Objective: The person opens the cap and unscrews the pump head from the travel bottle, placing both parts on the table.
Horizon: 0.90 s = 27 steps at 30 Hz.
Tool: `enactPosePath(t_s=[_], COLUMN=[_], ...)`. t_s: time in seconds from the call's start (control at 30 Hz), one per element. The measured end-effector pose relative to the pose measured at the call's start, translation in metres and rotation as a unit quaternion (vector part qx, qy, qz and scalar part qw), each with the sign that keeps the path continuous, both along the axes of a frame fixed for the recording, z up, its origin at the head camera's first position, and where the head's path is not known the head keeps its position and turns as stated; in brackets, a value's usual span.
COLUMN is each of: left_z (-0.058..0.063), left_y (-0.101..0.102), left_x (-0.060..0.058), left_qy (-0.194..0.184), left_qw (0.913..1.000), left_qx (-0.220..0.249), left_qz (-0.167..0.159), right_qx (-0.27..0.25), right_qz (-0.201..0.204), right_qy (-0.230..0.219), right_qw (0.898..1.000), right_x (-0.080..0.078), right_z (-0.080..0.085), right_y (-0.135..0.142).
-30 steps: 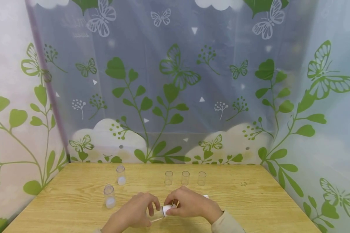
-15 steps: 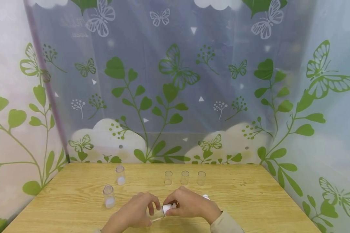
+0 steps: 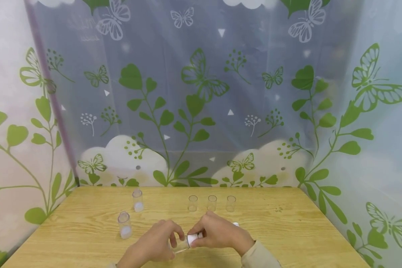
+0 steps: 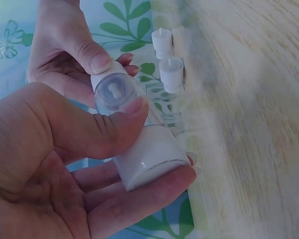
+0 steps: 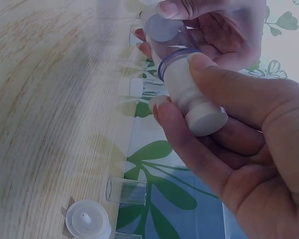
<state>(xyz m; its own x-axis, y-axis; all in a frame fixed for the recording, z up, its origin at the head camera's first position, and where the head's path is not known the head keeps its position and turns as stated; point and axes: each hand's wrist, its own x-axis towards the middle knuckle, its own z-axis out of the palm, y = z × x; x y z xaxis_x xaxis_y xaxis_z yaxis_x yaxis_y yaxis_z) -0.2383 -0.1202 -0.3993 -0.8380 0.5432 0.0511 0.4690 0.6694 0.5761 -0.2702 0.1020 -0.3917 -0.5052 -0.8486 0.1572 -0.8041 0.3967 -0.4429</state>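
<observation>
My left hand (image 3: 159,240) grips a small clear bottle with a white base (image 4: 149,159), thumb on its side and fingers underneath. The bottle lies tilted, its neck pointing to the right. My right hand (image 3: 219,232) pinches the white pump head (image 5: 189,92) between thumb and fingers at the bottle's mouth. The pump head sits in line with the bottle, right at its rim. Inside the clear wall, a white tip (image 4: 117,90) shows through in the left wrist view. Both hands are just above the near part of the table.
Two clear bottles with white bottoms stand on the wooden table (image 3: 87,230) to the left, one nearer (image 3: 124,225), one farther (image 3: 137,201). Three clear caps (image 3: 212,203) stand in a row at the back. Two loose white pump heads (image 4: 171,74) stand beyond my right hand.
Both hands keep their hold on the bottle and pump head, almost in the same place. The head view has shifted slightly.
</observation>
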Motion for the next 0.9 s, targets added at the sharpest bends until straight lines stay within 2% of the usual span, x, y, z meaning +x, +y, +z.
enactPosePath(t_s=[0.13,0.37,0.57,0.73,0.9], left_z=[-0.0006,-0.0014,-0.0019,-0.002,-0.0025], left_y=[0.0002,0.0008,-0.0008,-0.0002,0.0007], left_x=[0.0,0.0002,0.0,-0.0004,-0.0017], left_qy=[-0.002,-0.035,-0.047,-0.043,-0.036], left_qw=[1.0,0.9989,0.9985,0.9986,0.999], left_qx=[0.004,0.031,0.029,0.03,0.026], left_qz=[0.002,-0.008,-0.001,0.004,0.005], right_qx=[-0.004,0.001,-0.002,0.004,-0.011], right_qz=[0.001,-0.013,-0.02,-0.034,-0.023], right_qy=[-0.003,0.025,0.024,0.005,-0.046], right_qw=[1.0,1.0,1.0,0.999,0.999], right_x=[0.0001,0.0013,0.0015,-0.0009,-0.0034], right_z=[0.0007,0.0016,0.0007,0.0016,0.0], right_y=[-0.0001,-0.0003,-0.0008,0.0004,0.0032])
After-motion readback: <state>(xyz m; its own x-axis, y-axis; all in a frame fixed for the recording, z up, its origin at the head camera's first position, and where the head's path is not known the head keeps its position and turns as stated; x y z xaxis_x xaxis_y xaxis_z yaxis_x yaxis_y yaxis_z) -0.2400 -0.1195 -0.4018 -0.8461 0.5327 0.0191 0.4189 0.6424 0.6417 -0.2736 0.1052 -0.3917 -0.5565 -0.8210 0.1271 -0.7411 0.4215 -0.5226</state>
